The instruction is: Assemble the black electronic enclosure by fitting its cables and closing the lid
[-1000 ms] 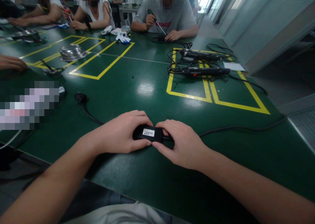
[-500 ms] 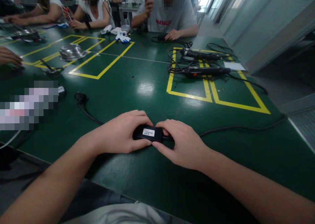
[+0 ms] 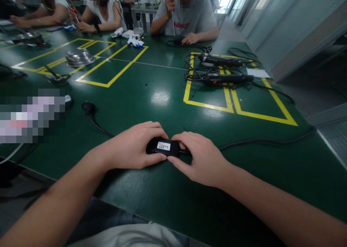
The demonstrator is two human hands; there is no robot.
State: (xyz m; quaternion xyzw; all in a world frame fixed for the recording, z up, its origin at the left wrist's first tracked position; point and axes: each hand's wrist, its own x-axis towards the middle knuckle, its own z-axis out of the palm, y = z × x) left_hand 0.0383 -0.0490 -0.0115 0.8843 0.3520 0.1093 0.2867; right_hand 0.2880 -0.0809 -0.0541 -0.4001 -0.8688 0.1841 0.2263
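Note:
A small black power adapter [image 3: 163,146] with a white label lies on the green table [image 3: 151,98] near its front edge. My left hand [image 3: 132,145] grips its left end, fingers curled over the top. My right hand [image 3: 202,158] grips its right end, where a black cable [image 3: 260,141] leaves toward the right. Another black cable with a plug [image 3: 89,108] runs in from the left behind my left hand.
Two electric screwdrivers [image 3: 222,70] with tangled cords lie in a yellow-taped box at the back right. A metal bowl [image 3: 79,57] sits at the back left, gloves [image 3: 135,41] further back. Several people sit around the far side; one in a grey shirt [image 3: 187,19] holds a tool upright.
My hands and the adapter have not moved. The person in grey has lifted a tool upright from the table. The hand at the far left edge has gone out of view.

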